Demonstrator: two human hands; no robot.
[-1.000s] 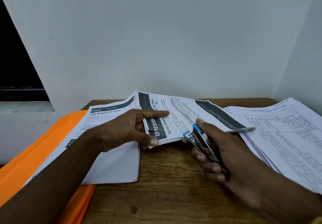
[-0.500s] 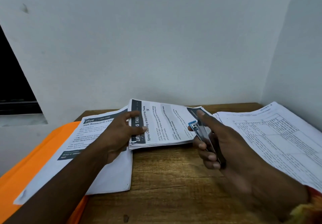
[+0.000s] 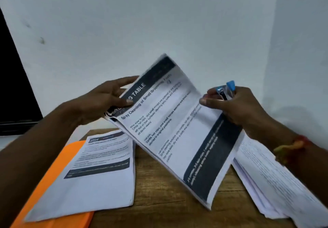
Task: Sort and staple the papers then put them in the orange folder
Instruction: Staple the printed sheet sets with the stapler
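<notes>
The wooden surface (image 3: 159, 210) carries the orange folder (image 3: 58, 165) at the left. A printed set (image 3: 99, 174) lies on top of it and would block opening it. A loose pile (image 3: 266, 183) lies at the right. A sheaf (image 3: 177, 135) is held tilted above the surface, probably for squaring. The left hand (image 3: 103, 100) pinches its header corner between thumb and fingers. The right hand (image 3: 245, 107) curls round the blue stapler (image 3: 226, 90), its thumb touching the sheaf's edge.
</notes>
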